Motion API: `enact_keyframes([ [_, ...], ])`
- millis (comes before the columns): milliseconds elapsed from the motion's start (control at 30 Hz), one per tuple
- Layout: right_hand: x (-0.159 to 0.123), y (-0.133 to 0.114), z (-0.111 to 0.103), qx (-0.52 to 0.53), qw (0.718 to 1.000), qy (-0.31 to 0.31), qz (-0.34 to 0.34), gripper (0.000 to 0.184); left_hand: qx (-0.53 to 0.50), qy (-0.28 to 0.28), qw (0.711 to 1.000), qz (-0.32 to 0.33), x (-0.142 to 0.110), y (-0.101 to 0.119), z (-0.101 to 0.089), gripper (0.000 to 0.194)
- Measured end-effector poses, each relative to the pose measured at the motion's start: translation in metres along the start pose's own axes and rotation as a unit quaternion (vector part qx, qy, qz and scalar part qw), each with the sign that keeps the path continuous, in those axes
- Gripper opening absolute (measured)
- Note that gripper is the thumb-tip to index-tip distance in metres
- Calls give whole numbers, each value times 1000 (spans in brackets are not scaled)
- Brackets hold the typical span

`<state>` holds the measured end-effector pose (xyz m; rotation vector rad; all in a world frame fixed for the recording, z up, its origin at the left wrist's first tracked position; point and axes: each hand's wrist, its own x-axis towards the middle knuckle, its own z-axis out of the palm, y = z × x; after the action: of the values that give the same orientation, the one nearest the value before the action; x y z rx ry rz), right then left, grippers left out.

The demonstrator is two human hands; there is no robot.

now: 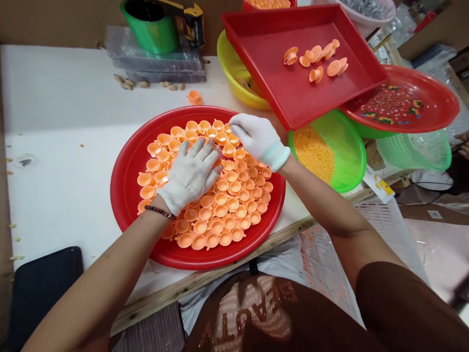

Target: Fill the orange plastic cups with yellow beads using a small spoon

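Note:
A round red tray [124, 195] holds many small orange toy cups [221, 198], mostly upright and packed side by side. My left hand [192, 171], in a white glove, lies over the cups at the left middle of the tray with its fingers stretched out. At the tray's upper right edge is my right hand [256, 138], also gloved, its fingers curled together beside the cups. Whatever those fingers hold, if anything, is hidden. One loose orange cup [195, 98] stands on the white table just behind the tray.
A red rectangular tray [252, 58] with several orange pieces rests over a yellow basin [229, 63]. Right of me, a green bowl [351, 156] contains yellow-orange granules. Behind it is a patterned red tray [439, 102]. A green cup [154, 34] stands at the back; a black tablet-like object [47, 293] lies left.

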<state>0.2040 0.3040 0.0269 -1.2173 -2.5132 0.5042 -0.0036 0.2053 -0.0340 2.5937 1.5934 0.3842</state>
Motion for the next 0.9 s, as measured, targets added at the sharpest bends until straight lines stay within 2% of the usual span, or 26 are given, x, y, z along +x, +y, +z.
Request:
enact_keyframes([
  [67,-31,17,-3,6,1000,28,-5,30,-6,-16,1000,8,3,-1,2,51],
  [133,-65,30,-2,4,998,61,3,32,-17,-1,1000,-8,3,-5,2,53],
  [233,-104,36,6,-13,994,99,46,41,-30,21,999,-28,6,-10,3,57],
  [300,-117,33,15,-30,992,91,85,46,-32,16,999,-14,13,-8,6,58],
  [400,-121,24,30,-38,988,72,134,52,-23,-17,999,36,27,0,13,58],
  [500,-120,13,32,-17,989,56,133,56,-16,-36,997,66,33,4,14,54],
  [600,-119,6,4,-37,993,62,95,56,-17,-8,999,42,21,-1,2,55],
  [700,-105,17,-50,-102,982,136,84,55,-13,30,999,-9,-4,-7,-12,51],
  [733,-95,26,-70,-121,974,172,89,55,-12,38,999,-24,-12,-7,-15,50],
  [800,-66,54,-102,-148,964,194,108,56,-9,44,998,-36,-22,-4,-15,51],
  [900,-10,102,-127,-188,956,126,186,54,-1,34,999,-10,-17,4,-4,51],
])
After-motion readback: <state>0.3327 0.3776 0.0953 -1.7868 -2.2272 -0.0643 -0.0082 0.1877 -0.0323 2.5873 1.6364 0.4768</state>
